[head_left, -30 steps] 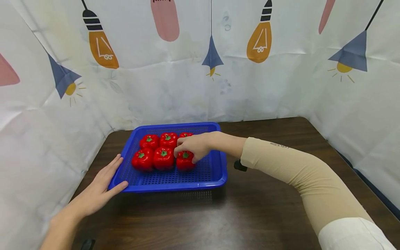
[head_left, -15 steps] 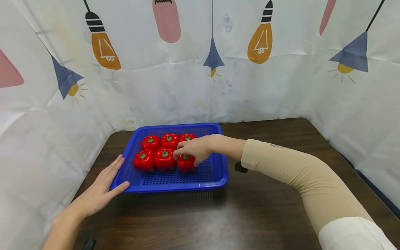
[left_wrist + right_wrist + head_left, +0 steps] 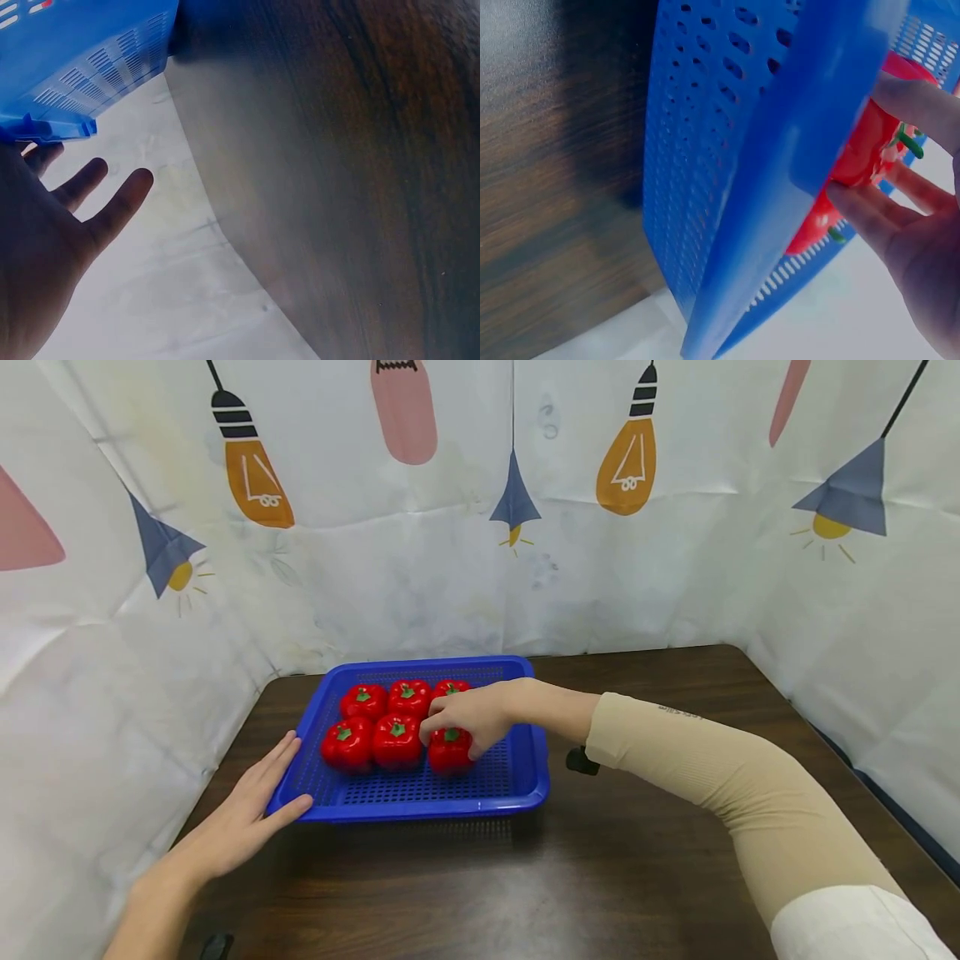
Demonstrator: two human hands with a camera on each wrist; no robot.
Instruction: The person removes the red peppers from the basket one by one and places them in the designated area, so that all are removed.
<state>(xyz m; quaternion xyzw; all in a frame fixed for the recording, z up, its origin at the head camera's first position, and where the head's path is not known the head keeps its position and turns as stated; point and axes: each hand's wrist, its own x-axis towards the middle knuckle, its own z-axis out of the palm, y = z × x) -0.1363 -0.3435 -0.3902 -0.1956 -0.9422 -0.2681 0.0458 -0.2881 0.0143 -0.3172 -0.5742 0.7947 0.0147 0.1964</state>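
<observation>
Several red bell peppers (image 3: 397, 743) with green stems stand in two rows in a blue plastic basket (image 3: 405, 812). My right hand (image 3: 480, 710) reaches in from the right and grips the front right pepper (image 3: 450, 758), thumb on its right side and fingers across its left. In the right wrist view, the thumb and fingers surround the red pepper (image 3: 866, 146) just past the basket's rim. My left hand (image 3: 243, 814) lies with straight fingers against the basket's left rim, thumb apart near the front corner. The left wrist view shows its fingers spread below the basket (image 3: 97, 67).
The basket stands on a dark wooden table (image 3: 600, 868). A white curtain (image 3: 420, 577) printed with lamps and bulbs encloses the table behind and at the sides. A small black object (image 3: 581, 761) shows below the right forearm, another (image 3: 217, 946) at the lower left.
The whole scene has shifted slightly right and down in the head view. Both hands keep their places, the left at the basket's rim and the right around the front right bell pepper.
</observation>
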